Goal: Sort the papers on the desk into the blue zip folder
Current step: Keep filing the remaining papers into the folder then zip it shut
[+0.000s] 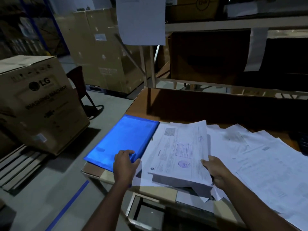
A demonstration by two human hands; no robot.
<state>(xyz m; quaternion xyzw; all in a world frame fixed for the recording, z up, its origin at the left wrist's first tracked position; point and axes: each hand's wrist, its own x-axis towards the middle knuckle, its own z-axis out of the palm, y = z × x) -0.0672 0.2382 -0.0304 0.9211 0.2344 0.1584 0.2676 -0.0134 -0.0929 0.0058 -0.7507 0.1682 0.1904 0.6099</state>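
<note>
Head cam: sort barely begun, folder (123, 140) looks shut & flat, lower left of centre on desk (191, 105).
L hand (125, 164) fingers curled on folder's near edge, prob at the zip. R hand (215, 170) grips a stack (181, 152) just right of folder. Loose papers (266, 164) fanned at lower right, none seen filed.
</note>
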